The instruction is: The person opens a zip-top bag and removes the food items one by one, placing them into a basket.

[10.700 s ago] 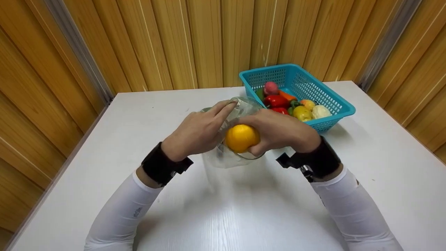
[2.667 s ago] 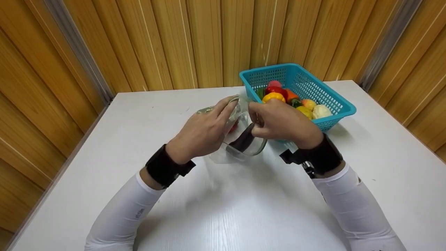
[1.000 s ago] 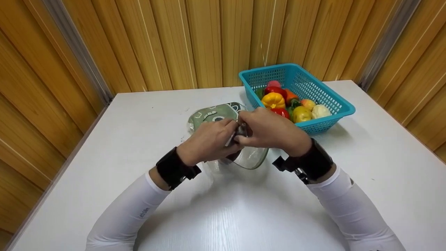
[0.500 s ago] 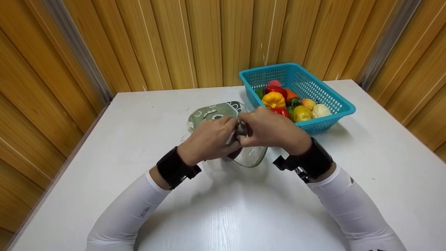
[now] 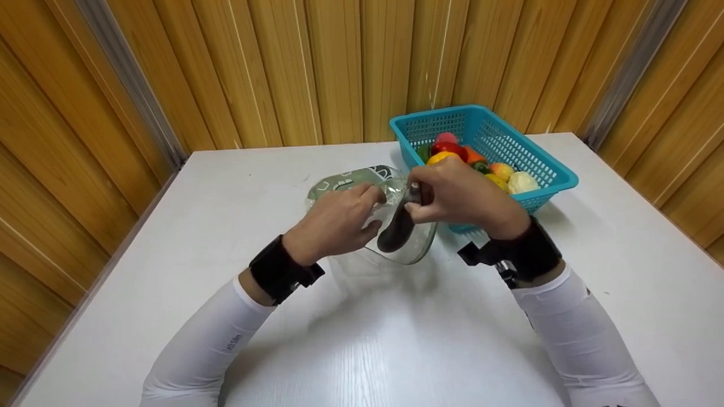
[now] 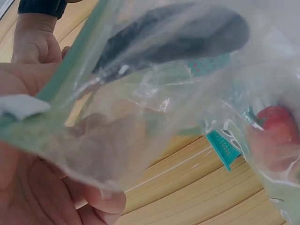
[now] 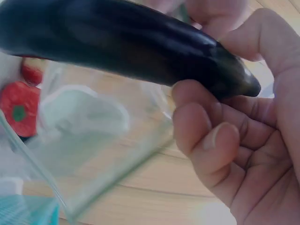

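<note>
My right hand (image 5: 461, 195) pinches a dark purple eggplant (image 5: 397, 229) by its stem end. The eggplant's blunt end points down over the mouth of a clear zip bag (image 5: 421, 249) with a green edge and a green cartoon print. In the left wrist view the eggplant (image 6: 183, 40) shows through the clear film. My left hand (image 5: 339, 223) grips the bag's green edge, close to a white zip slider (image 6: 21, 105). Inside the bag a red pepper (image 7: 19, 107) shows in the right wrist view. My left hand covers part of the bag in the head view.
A turquoise basket (image 5: 557, 178) stands at the back right, just beyond my right hand. It holds several vegetables and fruits, among them a cauliflower (image 5: 522, 182) and a red pepper (image 5: 449, 150). Wood-panelled walls (image 5: 334, 68) border the white table (image 5: 243, 192).
The yellow pumpkin-like piece my right hand held earlier now sits in the basket. In the last half second my right hand moved right, away from my left, with the eggplant.
</note>
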The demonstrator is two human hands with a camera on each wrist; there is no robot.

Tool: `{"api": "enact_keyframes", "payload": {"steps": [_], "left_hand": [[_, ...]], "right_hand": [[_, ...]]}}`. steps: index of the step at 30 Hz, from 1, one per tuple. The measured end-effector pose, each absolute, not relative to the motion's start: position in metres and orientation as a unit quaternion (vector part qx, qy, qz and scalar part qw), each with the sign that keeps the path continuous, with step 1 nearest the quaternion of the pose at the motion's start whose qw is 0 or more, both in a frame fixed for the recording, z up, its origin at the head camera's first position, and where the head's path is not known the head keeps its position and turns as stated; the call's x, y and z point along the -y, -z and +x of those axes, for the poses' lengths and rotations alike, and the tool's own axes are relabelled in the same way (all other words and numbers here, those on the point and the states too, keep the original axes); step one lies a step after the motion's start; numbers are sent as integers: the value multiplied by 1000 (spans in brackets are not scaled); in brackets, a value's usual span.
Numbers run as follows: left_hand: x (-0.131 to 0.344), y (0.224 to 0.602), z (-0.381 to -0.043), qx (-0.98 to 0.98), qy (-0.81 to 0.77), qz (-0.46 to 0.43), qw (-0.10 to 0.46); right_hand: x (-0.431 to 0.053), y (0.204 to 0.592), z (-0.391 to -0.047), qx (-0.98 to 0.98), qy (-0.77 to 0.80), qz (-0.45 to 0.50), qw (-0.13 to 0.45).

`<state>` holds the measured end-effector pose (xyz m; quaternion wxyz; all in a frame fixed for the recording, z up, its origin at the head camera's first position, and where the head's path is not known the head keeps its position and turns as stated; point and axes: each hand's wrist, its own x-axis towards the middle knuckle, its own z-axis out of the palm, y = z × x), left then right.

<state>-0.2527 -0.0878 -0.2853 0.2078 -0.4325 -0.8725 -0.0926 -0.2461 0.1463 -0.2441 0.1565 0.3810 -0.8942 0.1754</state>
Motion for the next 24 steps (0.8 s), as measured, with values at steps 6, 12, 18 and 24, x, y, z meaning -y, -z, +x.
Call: {"api": "enact_keyframes", "payload": {"steps": [6,12,18,24], "left_hand": [[91,282,-254,879,98,-406,230],[94,281,-254,890,104,-364,254],[96,281,-254,893,102,-344,271],[95,280,-254,898,94,-342,258]], "right_hand": [[-173,228,-238,858,-219,381,264],[-190,218,-235,800,-277,376,376],[-192,214,-235,720,-333,360,490],[-192,213,-237,677,-361,299,567]]}}
